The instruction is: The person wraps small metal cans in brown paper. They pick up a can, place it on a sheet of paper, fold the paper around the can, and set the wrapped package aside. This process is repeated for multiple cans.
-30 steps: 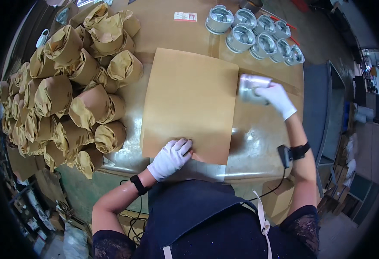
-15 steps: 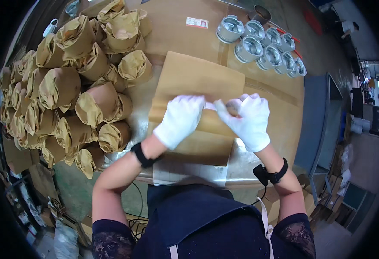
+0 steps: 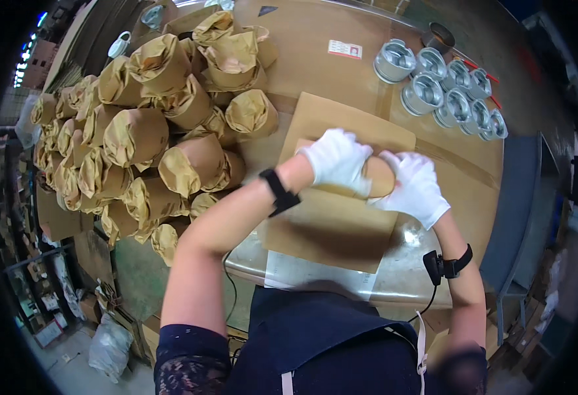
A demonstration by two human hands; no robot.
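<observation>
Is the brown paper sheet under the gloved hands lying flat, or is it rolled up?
Partly rolled: the far part of the brown paper sheet curls into a roll gripped by the left hand and right hand; the near part lies flat.

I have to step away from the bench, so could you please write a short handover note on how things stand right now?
Left hand and right hand, both gloved, are closed around a part half rolled in the brown paper sheet on the table.
Done: a big heap of wrapped bundles lies to the left.
Left: finish this wrap; bare metal cylinders stand at the far right, unwrapped.
</observation>
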